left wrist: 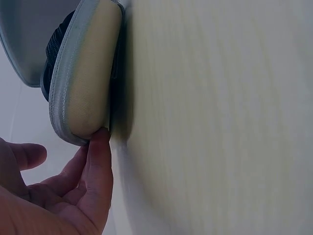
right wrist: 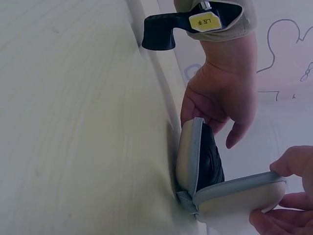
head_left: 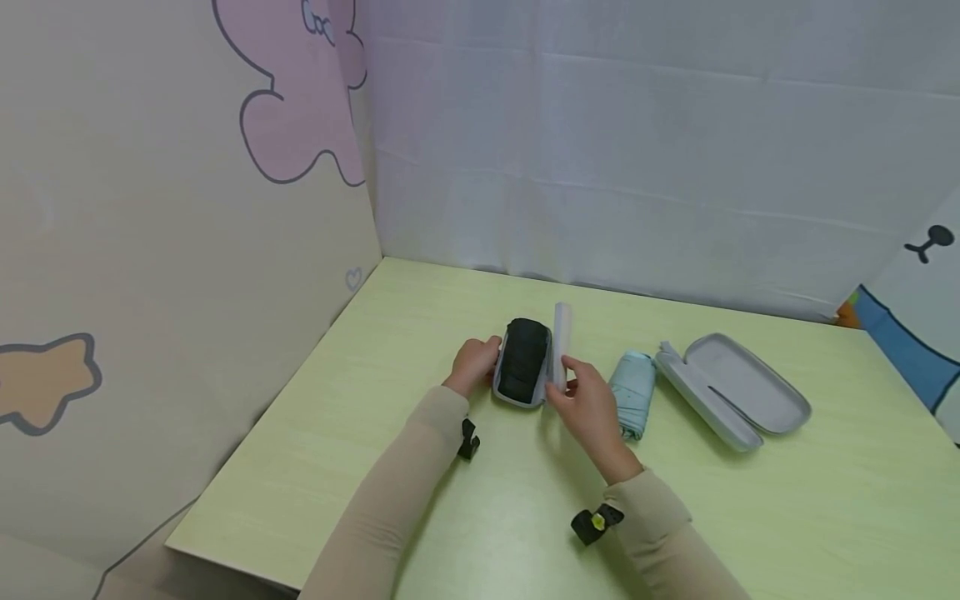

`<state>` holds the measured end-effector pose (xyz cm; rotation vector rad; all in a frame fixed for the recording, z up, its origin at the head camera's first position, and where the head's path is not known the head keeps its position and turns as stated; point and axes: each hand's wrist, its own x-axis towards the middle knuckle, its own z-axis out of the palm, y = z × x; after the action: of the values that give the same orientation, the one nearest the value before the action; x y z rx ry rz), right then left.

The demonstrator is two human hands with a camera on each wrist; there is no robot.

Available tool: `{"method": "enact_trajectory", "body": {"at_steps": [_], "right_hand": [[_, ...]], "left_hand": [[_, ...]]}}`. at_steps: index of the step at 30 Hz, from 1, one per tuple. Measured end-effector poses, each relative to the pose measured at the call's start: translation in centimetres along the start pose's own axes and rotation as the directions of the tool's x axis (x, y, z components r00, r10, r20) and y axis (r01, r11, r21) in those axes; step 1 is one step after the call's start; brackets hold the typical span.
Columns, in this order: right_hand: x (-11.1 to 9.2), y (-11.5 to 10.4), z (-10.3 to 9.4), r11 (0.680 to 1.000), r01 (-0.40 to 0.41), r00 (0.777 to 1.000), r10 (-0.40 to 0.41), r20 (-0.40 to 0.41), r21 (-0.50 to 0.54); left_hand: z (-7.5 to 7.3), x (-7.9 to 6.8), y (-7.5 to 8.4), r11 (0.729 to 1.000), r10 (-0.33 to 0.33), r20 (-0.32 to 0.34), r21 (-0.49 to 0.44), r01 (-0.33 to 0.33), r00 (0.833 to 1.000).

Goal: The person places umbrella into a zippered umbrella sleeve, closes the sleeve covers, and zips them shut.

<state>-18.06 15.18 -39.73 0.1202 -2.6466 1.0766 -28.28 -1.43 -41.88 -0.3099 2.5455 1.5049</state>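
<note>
A small zip case (head_left: 497,395) stands unfolded on the table, pale outside with a grey zip edge. Inside lies a dark, folded fabric bundle (head_left: 523,360), perhaps a compact umbrella. At the case's left side, my left hand (head_left: 475,365) touches its lower edge with the fingertips; in the left wrist view the thumb is held apart from it. My right hand (head_left: 588,406) pinches the raised lid (right wrist: 242,198) between thumb and fingers. The hinge side sits low, near the tabletop, in the right wrist view.
Right of my right hand lies a light blue folded fabric bundle (head_left: 634,392). Beside it is a second, larger grey case (head_left: 746,385), spread open. The pale table (head_left: 420,308) meets a wall on the left and a white curtain (head_left: 637,150) behind.
</note>
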Motion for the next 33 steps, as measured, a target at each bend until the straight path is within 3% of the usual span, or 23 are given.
{"method": "enact_trajectory", "body": {"at_steps": [18, 33], "right_hand": [[0.1, -0.5, 0.8, 0.999, 0.029, 0.997, -0.032, -0.074, -0.046], [0.3, -1.3, 1.4, 0.991, 0.077, 0.993, -0.087, -0.082, -0.111]], "left_hand": [[0.0, 0.1, -0.2, 1.0, 0.01, -0.002, -0.004, -0.01, 1.0], [-0.2, -0.3, -0.2, 0.999, 0.029, 0.002, -0.016, -0.029, 1.0]]}}
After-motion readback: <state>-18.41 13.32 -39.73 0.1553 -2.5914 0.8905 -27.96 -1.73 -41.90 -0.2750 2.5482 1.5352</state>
